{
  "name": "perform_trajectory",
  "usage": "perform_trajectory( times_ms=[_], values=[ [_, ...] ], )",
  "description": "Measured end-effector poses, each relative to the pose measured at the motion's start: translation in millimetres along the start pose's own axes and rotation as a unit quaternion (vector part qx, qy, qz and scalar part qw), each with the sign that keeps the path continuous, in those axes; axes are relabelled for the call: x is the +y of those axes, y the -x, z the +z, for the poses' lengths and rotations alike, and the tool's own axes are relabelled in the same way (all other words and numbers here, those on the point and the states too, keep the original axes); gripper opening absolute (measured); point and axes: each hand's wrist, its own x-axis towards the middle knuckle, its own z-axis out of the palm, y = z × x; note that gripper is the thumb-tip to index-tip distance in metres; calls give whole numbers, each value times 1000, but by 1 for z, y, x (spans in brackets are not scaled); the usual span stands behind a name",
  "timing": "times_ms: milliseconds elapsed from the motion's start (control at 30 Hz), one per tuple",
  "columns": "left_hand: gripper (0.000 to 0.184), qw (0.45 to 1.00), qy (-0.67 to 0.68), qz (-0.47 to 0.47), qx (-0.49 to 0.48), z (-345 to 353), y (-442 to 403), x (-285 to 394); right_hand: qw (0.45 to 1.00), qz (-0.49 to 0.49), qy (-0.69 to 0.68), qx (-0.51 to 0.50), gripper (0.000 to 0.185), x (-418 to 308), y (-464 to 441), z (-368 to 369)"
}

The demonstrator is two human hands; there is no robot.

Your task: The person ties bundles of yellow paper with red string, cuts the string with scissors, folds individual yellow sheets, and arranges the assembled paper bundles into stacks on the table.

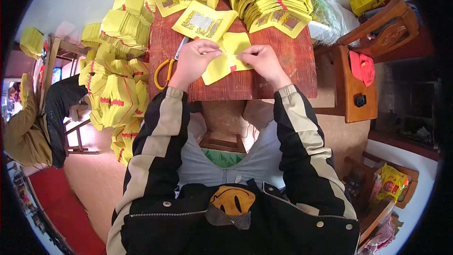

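Note:
My left hand (194, 60) and my right hand (265, 62) both pinch a thin white string (230, 55). It stretches between them over a folded yellow paper (236, 42) with a small red mark near its lower edge. Another yellow paper sheet (219, 22), printed with a dark pattern around a pale panel, lies just beyond my left hand. Scissors with yellow handles (163, 76) rest beside my left wrist, their blades partly hidden by it. All this is on a red-brown wooden table (292, 75).
Stacks of yellow papers with red bands (278, 2) stand at the table's far side. More yellow bundles (115, 94) are piled at the left. A wooden chair (356, 85) at the right holds a red cap (362, 67). A person in a brown sleeve (23, 132) sits far left.

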Motion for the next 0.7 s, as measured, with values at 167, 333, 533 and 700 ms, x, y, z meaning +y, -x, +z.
perform_trajectory(
  times_ms=[167,333,533,700],
  values=[
    [23,986,-157,-38,-38,-12,4,4,1000,21,12,-5,24,1,-2,-10],
    [30,944,-308,66,94,-18,5,13,878,-258,403,11,102,-13,24,10],
    [69,892,-377,237,73,-9,8,14,876,-281,389,-47,51,-12,18,22],
    [65,858,-452,220,102,-4,6,9,876,-296,380,-35,22,-9,21,1]
  ],
)
